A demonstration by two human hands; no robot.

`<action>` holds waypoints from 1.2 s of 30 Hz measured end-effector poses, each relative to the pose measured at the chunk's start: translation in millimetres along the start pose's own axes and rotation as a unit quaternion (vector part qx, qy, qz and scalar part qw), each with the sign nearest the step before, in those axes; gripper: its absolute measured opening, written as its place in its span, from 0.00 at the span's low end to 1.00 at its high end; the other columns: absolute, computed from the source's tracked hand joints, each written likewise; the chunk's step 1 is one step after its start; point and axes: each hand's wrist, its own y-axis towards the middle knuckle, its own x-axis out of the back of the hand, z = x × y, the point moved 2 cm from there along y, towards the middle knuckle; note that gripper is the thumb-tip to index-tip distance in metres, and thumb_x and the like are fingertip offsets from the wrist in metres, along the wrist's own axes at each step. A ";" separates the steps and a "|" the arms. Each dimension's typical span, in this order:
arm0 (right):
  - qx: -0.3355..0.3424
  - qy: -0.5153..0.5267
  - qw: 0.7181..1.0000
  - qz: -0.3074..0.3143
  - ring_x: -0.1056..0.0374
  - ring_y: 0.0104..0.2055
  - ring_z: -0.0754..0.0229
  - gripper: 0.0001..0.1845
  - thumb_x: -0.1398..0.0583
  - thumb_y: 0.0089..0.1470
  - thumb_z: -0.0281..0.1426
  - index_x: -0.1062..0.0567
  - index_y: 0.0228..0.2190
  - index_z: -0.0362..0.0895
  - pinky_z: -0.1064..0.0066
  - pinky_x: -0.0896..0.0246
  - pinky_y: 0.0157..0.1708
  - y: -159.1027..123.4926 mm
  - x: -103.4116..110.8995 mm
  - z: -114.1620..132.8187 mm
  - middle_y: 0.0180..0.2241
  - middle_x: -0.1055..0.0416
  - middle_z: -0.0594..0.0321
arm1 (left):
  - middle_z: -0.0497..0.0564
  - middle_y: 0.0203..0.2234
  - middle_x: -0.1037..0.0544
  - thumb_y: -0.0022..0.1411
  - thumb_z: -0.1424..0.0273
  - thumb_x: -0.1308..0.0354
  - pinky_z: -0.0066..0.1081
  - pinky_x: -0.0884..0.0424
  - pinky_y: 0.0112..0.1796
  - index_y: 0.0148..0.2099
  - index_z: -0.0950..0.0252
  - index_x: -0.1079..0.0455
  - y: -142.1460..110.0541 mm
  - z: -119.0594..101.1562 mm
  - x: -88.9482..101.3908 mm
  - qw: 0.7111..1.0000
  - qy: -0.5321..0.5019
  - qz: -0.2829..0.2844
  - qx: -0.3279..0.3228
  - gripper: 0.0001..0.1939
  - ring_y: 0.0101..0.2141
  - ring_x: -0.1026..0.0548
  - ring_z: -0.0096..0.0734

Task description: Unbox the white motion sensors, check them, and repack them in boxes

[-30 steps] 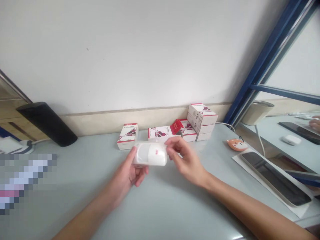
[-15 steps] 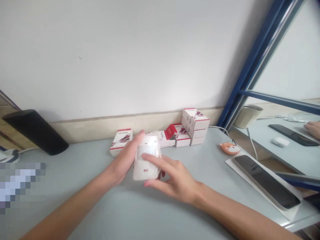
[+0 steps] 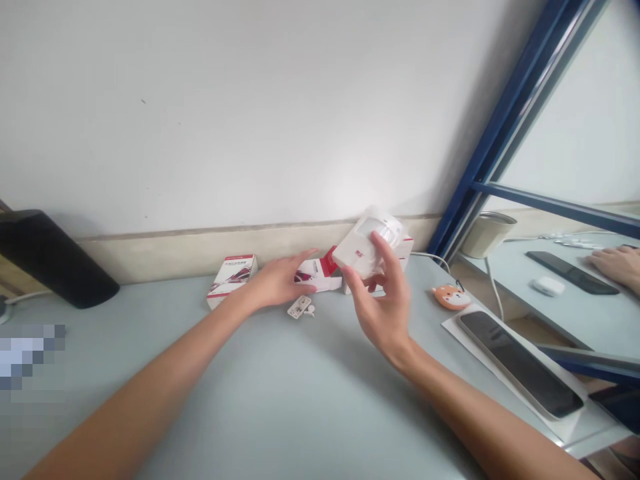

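My right hand (image 3: 381, 300) holds a white plastic sensor-like device (image 3: 361, 248) in clear film, raised in front of the stacked boxes. My left hand (image 3: 280, 280) lies open and empty, its fingertips at a white-and-red product box (image 3: 319, 272) with its red flap lifted. Just below those fingers, a small white plastic piece (image 3: 299, 307) rests on the pale grey table (image 3: 260, 393). Another white-and-red box (image 3: 231, 280) stands left of my left hand.
More boxes (image 3: 397, 257) stand behind the device, against the wall. Right of them are an orange fox-shaped trinket (image 3: 451, 297) and a phone (image 3: 520, 363) on white paper. A blue metal frame (image 3: 500, 133) rises beyond. Another person's hand (image 3: 617, 265) rests on a further desk.
My left hand has let go of the device and moved left. My right hand has lifted it up and to the right. The small white piece now shows on the table.
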 end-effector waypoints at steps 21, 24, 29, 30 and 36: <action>0.110 0.047 0.963 0.243 0.39 0.71 0.39 0.30 0.34 0.63 0.44 0.31 0.65 0.66 0.34 0.50 0.70 -28.3 -3.8 17.4 0.67 0.32 0.64 | 0.59 0.61 0.23 0.74 0.54 0.45 0.46 0.30 0.55 0.74 0.55 0.41 -159.8 5.4 -9.1 0.867 -0.440 0.168 0.164 0.31 0.57 0.24 0.53; 0.079 0.081 0.947 0.300 0.43 0.72 0.39 0.31 0.36 0.65 0.45 0.33 0.67 0.67 0.36 0.45 0.69 -28.6 -4.7 12.4 0.70 0.36 0.66 | 0.59 0.55 0.19 0.72 0.54 0.43 0.42 0.28 0.51 0.70 0.58 0.33 -160.3 7.1 -11.2 0.848 -0.473 0.168 0.170 0.29 0.53 0.21 0.50; 0.045 0.069 0.917 0.389 0.51 0.76 0.38 0.28 0.43 0.70 0.46 0.37 0.68 0.70 0.30 0.56 0.72 -30.4 -6.2 11.0 0.73 0.42 0.70 | 0.61 0.46 0.15 0.69 0.49 0.41 0.38 0.26 0.45 0.57 0.66 0.22 -161.9 10.8 -18.1 0.788 -0.546 0.120 0.257 0.28 0.43 0.18 0.45; 0.034 0.062 0.915 0.398 0.51 0.76 0.38 0.26 0.45 0.71 0.46 0.36 0.68 0.70 0.31 0.56 0.72 -30.9 -6.6 11.9 0.73 0.42 0.70 | 0.61 0.46 0.15 0.67 0.48 0.40 0.38 0.25 0.45 0.55 0.67 0.21 -161.8 11.2 -18.7 0.779 -0.553 0.112 0.274 0.28 0.43 0.18 0.45; -0.084 0.086 0.921 0.370 0.50 0.76 0.41 0.39 0.43 0.71 0.45 0.55 0.74 0.69 0.36 0.46 0.69 -33.2 -9.7 15.4 0.72 0.41 0.62 | 0.61 0.43 0.15 0.65 0.49 0.37 0.38 0.24 0.43 0.54 0.68 0.20 -158.8 11.1 -17.3 0.762 -0.560 0.099 0.308 0.28 0.41 0.17 0.45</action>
